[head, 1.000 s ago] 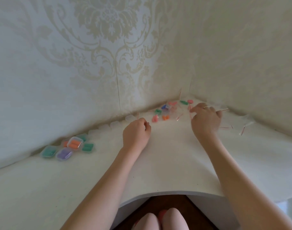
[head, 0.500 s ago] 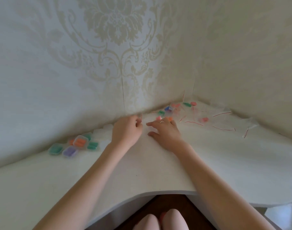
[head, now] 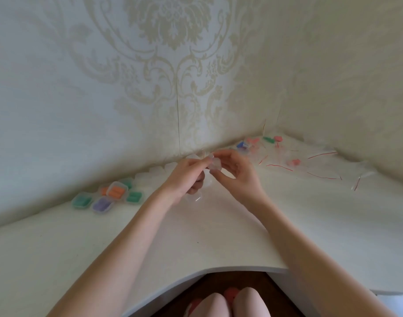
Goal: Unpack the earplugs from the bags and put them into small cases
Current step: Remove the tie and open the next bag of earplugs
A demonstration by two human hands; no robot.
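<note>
My left hand and my right hand meet above the white table, near the wall. Between their fingertips they pinch a small clear case; more clear plastic shows under my left palm. I cannot tell whether the case holds anything. Bags with coloured earplugs lie at the back right: blue, green and pink. Filled cases sit at the left: orange, purple and green.
A row of empty clear cases lines the wall left of my hands. Flat clear bags with red strips are scattered at the right. Patterned walls close the corner behind. The table's curved front edge runs above my knees.
My right hand came from the bag pile at the back right over to my left hand. Both hands rose off the table and now hold a clear case between them.
</note>
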